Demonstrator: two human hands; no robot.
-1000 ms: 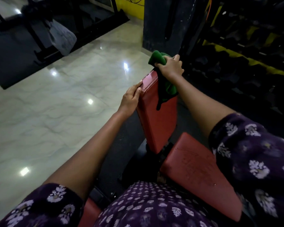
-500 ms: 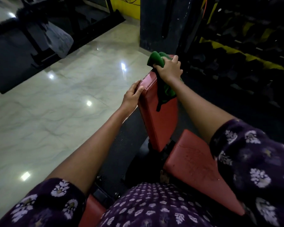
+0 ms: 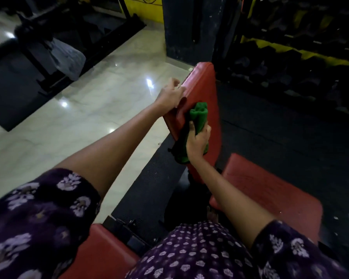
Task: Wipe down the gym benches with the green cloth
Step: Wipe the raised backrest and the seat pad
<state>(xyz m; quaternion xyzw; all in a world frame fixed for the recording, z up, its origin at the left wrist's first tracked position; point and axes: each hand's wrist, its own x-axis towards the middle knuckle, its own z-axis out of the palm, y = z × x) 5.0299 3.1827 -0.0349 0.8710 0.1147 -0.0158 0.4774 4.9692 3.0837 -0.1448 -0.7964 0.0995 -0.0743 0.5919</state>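
Could lose the brace on the backrest point(image 3: 205, 85): the left hand point(image 3: 170, 95) sits at that pad's left edge with the heel of the palm against the side and the fingers lifted and loosely bent above it, blurred, so cannot tell whether any finger actually grips. With so light a hold, might let the tilted pad rock or swing under a firm push from the other side. Could also wipe unevenly, since the green cloth point(image 3: 198, 115) is bunched into a thick roll rather than spread flat, touching only a narrow strip of the backrest's face and likely missing the right margin and the top end. Might drop or drag the dark loose tail of fabric hanging below the fist toward the hinge at the backrest's foot, where it could snag. May leave the seat pad point(image 3: 270, 190), just right of the backrest's base, and the other red pad point(image 3: 101, 250), well below and left of it, unwiped if attention stays on this one face. As for pose: right hand point(image 3: 197, 141) clenched around the lower half of the cloth roll, thumb across the front, knuckles facing up, pressing it onto the middle of the backrest's face; forearm stretched up from the lower right, wrist straight. Left arm reaching long from the lower left, elbow nearly locked, wrist bent back at the backrest's edge.
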